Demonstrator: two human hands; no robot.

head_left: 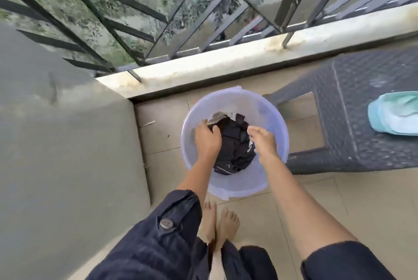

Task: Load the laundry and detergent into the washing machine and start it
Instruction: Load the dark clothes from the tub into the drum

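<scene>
Laundry (234, 146), a dark bundle of clothes, sits down in the bottom of a pale lilac bucket (267, 107) on the tiled balcony floor (316, 191), and both hands are in there with it. From the head camera, the left hand (207, 141) is over the left side of the bundle, fingers curled down into the dark cloth, gripping a fold of it; a grey scrap of fabric peeks out just beyond its knuckles. The right hand (264, 142) is at the right edge of the bundle, fingers bent and drawn together with a ring showing, but whether it really pinches the cloth or only touches it I cannot tell from here. The bundle lies between the two hands, below both wrists, well inside the bucket wall. Off beyond the right hand stands a dark woven plastic stool (352, 103), just beside the bucket, with a light teal cloth (395, 112) lying on its top. Past the fingertips of both hands runs a stained white ledge (226, 62) carrying a black metal railing (126, 30). Out to the side of the left hand rises a grey wall (56, 132). Nearer than the wrists, dark rolled sleeves and two bare feet (220, 223) show on the tiles.
</scene>
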